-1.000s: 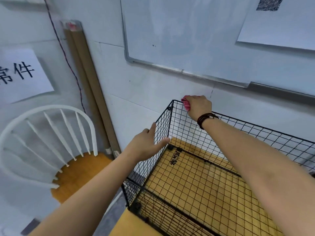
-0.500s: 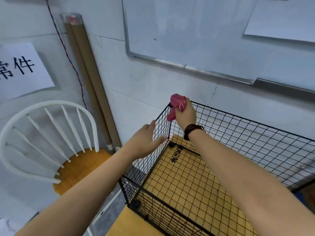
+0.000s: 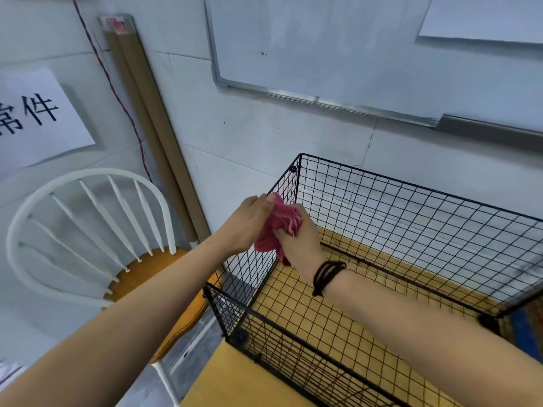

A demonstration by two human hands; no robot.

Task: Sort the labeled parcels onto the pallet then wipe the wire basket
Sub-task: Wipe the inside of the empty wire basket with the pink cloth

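Left hand [image 3: 245,227] and right hand [image 3: 302,245] meet, fingers [image 3: 260,201] curled

An office-type work room is being shown, plain and utilitarian. The wire basket [image 3: 411,218] is being kept on a yellow wooden table top [image 3: 244,383] set against a white panelled wall [image 3: 264,142]. Above and behind the basket, a metal-framed whiteboard [image 3: 323,39] is being carried on that wall, with a white sheet [image 3: 484,16] being hung over its upper right. Left of the basket, long cardboard tubes [image 3: 158,136] are being leaned on the wall, with a white spindle-back chair [image 3: 147,277] being parked just beside them. Further left of the basket, a paper sign [image 3: 38,118] with large Chinese characters is being displayed.
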